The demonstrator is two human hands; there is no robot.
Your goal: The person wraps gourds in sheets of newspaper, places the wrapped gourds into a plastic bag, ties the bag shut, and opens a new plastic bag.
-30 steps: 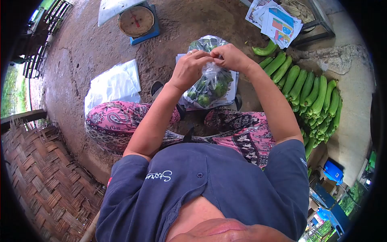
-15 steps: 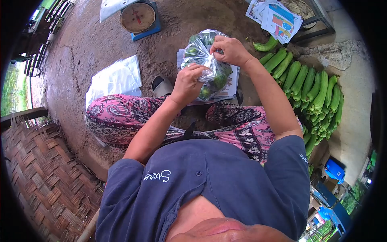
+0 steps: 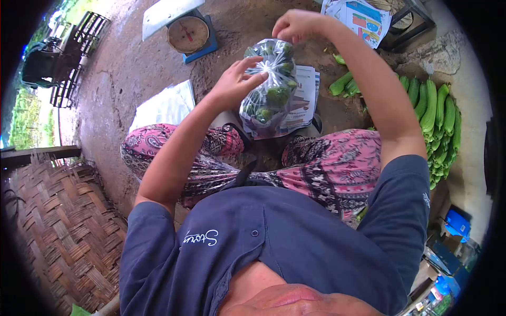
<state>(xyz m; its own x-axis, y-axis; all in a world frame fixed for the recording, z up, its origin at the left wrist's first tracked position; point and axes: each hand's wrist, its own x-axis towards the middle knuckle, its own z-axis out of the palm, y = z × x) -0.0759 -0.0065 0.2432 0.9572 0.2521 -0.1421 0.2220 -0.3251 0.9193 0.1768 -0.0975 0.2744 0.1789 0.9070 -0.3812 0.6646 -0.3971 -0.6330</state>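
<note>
A clear plastic bag (image 3: 278,96) packed with green produce stands on a stack of printed paper sheets (image 3: 305,100) in front of my crossed legs. Its top is gathered into a tight, whitish knot or twist. My left hand (image 3: 235,84) is at the bag's left side, fingers and thumb apart, the thumb tip close to or touching the gathered top. Above and right of the bag, apart from it, my right hand (image 3: 299,25) hangs with curled fingers. Whatever they hold, if anything, is hidden.
A dial scale (image 3: 188,35) with a blue body stands at the upper left. White plastic bags (image 3: 163,109) lie by my left knee. Long green gourds (image 3: 440,116) are piled at the right, near more printed sheets (image 3: 358,21). A woven bamboo panel (image 3: 58,226) is at the lower left.
My right hand has left the bag's top and moved up and away. The left hand's fingers have spread from a grip on the gathered plastic. The bag now stands more upright.
</note>
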